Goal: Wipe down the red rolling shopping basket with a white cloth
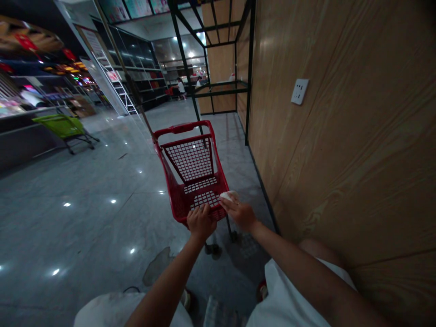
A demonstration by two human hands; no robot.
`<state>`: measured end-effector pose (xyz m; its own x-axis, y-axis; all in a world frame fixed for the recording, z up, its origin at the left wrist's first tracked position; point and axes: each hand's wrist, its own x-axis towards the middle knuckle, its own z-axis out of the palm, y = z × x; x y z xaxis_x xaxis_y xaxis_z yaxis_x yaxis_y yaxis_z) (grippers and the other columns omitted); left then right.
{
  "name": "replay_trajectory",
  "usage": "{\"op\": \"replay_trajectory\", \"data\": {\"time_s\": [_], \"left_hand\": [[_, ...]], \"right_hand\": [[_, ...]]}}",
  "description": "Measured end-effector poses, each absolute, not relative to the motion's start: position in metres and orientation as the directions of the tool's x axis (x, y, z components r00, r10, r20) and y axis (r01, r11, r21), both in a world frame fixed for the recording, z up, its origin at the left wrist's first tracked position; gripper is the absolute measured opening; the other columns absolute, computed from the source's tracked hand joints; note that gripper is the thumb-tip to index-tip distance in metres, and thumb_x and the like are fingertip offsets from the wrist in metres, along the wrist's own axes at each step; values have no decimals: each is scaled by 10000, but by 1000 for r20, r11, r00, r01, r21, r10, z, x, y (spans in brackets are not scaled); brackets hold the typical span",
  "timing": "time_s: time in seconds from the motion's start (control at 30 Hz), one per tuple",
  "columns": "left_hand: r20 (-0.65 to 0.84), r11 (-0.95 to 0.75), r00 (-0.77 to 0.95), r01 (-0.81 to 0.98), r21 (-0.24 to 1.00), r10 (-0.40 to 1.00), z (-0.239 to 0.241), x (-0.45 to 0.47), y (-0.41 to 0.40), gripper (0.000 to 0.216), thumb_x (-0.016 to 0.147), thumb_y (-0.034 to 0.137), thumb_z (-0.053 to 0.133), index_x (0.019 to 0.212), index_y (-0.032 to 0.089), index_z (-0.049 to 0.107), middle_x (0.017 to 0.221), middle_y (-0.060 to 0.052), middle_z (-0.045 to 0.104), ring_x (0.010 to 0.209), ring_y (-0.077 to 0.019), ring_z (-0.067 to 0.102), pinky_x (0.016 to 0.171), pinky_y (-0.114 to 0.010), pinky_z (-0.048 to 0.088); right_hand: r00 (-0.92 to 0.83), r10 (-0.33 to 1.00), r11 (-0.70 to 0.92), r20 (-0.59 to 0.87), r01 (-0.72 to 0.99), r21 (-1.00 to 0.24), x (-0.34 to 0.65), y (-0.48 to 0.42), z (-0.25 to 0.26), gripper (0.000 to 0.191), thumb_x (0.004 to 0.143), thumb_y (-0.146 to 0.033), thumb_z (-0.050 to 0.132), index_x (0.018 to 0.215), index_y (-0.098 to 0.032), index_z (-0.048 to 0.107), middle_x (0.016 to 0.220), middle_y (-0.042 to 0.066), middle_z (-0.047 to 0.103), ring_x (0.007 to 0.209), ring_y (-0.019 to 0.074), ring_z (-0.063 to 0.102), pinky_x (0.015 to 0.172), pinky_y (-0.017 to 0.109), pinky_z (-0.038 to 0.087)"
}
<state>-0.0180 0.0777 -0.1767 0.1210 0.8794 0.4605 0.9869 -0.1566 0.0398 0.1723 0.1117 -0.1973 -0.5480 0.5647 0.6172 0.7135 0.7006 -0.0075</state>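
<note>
A red plastic shopping cart (pixel 189 159) with grid walls stands right in front of me, its handle on the far side. My left hand (pixel 201 221) grips the cart's near rim, fingers curled over the edge. A white cloth (pixel 230 196) is in my right hand (pixel 241 214), held against the cart's near right corner. The cloth is partly hidden by the fingers. Inside, the cart's basket shows only its grid floor.
A wood-panelled wall (pixel 334 136) with a socket (pixel 299 91) runs close on my right. Beyond the cart stands a dark metal frame (pixel 221 89). A pole rises by the cart's left side. Further left are a green cart (pixel 63 126) and a ladder (pixel 117 84). People are far back.
</note>
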Motion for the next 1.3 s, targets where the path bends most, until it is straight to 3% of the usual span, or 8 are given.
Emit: {"op": "replay_trajectory", "data": {"time_s": [0.17, 0.43, 0.6, 0.77, 0.87, 1.0, 1.1, 1.3], "left_hand": [[387, -99, 70, 993, 57, 920, -161, -53, 63, 251, 707, 371, 528, 895, 225, 608, 867, -45, 690, 873, -250, 591, 798, -385, 335], [227, -167, 142, 981, 95, 964, -147, -114, 38, 280, 789, 484, 466, 785, 235, 595, 869, -15, 697, 870, -209, 600, 784, -351, 340], [187, -168, 150, 982, 86, 971, -138, -152, 31, 375, 872, 478, 395, 704, 222, 611, 829, -17, 685, 838, -186, 576, 827, -349, 346], [299, -202, 154, 970, 134, 942, -147, -135, 20, 386, 938, 330, 289, 861, 216, 650, 949, -43, 677, 908, -176, 584, 865, -338, 390], [352, -175, 115, 974, 142, 929, -152, -110, 14, 369, 946, 275, 265, 931, 197, 625, 943, -65, 677, 911, -179, 604, 861, -336, 410], [210, -56, 45, 997, 48, 977, -144, -96, 10, 242, 903, 335, 409, 905, 192, 605, 846, -70, 696, 850, -223, 639, 852, -383, 408], [126, -2, 0, 1000, 23, 992, -137, -88, 12, 193, 855, 315, 476, 913, 183, 604, 824, -89, 703, 840, -249, 656, 828, -393, 412], [232, 48, -73, 993, 112, 970, -146, -43, 21, 400, 836, 315, 505, 1181, 112, 510, 1017, -150, 656, 914, -269, 635, 754, -367, 448]], "right_hand": [[-618, 446, 799, 647, 600, 23, 158, 102, -192, 411, 937, -95, 465, 1317, -232, 540, 1365, 6, 550, 1324, 198, 416, 1047, 358, 447], [-551, 592, 728, 588, 679, -96, 146, 104, -186, 568, 899, -14, 426, 1399, -283, 437, 1423, 6, 479, 1355, 184, 371, 988, 336, 494], [-628, 437, 837, 644, 546, -35, 117, 81, -181, 514, 919, -44, 425, 1395, -240, 445, 1419, 24, 489, 1369, 182, 346, 1085, 387, 407], [-701, 332, 896, 631, 444, 22, 70, 50, -182, 426, 948, -147, 457, 1368, -209, 487, 1419, 34, 491, 1357, 216, 367, 1071, 369, 426], [-710, 408, 863, 573, 505, 12, 65, 60, -178, 436, 945, -153, 464, 1371, -246, 480, 1409, 31, 503, 1337, 219, 400, 1043, 388, 453], [-592, 644, 694, 485, 718, -46, 100, 108, -151, 499, 906, -58, 430, 1353, -270, 500, 1411, 37, 501, 1343, 208, 392, 989, 383, 492], [-487, 758, 567, 433, 821, -69, 117, 135, -127, 492, 873, -16, 404, 1305, -196, 556, 1378, 76, 533, 1327, 206, 410, 1070, 401, 408], [-603, 715, 660, 353, 749, -60, 88, 109, -138, 541, 830, -62, 483, 1367, -124, 487, 1307, 134, 579, 1337, 253, 372, 1142, 439, 271]]}}
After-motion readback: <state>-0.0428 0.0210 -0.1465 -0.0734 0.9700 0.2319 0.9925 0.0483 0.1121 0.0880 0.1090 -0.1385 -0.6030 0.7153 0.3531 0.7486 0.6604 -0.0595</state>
